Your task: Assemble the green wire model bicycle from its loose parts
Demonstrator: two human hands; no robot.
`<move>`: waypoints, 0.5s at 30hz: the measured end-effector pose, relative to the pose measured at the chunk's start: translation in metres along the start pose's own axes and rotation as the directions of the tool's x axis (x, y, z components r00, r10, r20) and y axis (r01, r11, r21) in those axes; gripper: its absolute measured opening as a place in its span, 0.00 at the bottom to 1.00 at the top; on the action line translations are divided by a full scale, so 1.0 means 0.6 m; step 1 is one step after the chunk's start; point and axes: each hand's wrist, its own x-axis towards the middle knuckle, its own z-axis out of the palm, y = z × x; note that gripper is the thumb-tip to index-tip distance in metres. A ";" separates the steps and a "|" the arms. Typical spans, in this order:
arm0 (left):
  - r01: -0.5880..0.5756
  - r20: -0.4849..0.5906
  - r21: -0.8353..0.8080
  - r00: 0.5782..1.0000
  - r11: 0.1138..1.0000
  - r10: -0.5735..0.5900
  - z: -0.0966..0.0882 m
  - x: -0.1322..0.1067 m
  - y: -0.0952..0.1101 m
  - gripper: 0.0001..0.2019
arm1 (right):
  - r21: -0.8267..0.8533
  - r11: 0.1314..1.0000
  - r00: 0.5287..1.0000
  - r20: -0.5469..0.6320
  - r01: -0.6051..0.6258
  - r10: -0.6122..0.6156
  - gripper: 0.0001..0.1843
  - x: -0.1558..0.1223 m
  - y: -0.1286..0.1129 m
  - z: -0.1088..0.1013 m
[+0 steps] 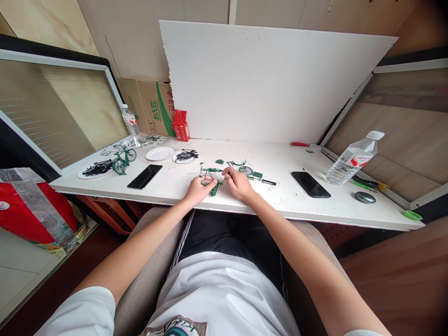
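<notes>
My left hand [200, 190] is closed on a small green model bicycle frame [214, 189] near the table's front edge. Just to the right, my right hand [238, 183] has its thumb and fingertips pinched together close to the frame; whatever they hold is too small to make out. Behind the hands lies a thin green bicycle part [211, 170]. To the right are a spoked wheel [246, 170], a green flat piece [257, 174] and a black rod-like part [269, 182]. A finished-looking green model bicycle [123, 159] stands at the left.
White plates with black parts [187, 155] [96, 169] and a bare plate [159, 153] sit at the left. Phones [145, 176] [311, 184] flank the hands. A water bottle [353, 157], a grey round object [365, 197] and a green ring [413, 215] are at the right.
</notes>
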 end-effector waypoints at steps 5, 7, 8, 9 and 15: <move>0.017 -0.010 -0.017 1.000 1.000 -0.017 0.000 -0.001 0.001 0.17 | 0.041 0.999 0.998 -0.058 0.025 -0.022 0.21 -0.004 -0.005 -0.007; 0.019 -0.015 -0.015 1.000 1.000 -0.019 0.000 0.000 0.001 0.17 | 0.039 0.999 0.997 -0.067 0.033 -0.030 0.20 -0.005 -0.005 -0.008; 0.019 -0.022 -0.014 1.000 1.000 -0.020 0.000 0.000 0.001 0.17 | 0.035 0.999 0.997 -0.067 0.034 -0.031 0.20 -0.006 -0.006 -0.008; 0.021 -0.028 -0.014 0.999 1.000 -0.022 0.001 0.000 0.000 0.17 | 0.031 0.999 0.997 -0.067 0.035 -0.033 0.20 -0.006 -0.006 -0.008; 0.072 -0.042 -0.057 0.996 0.996 -0.074 0.000 0.003 0.002 0.18 | 0.015 0.999 0.996 -0.075 0.039 -0.038 0.18 -0.005 -0.005 -0.001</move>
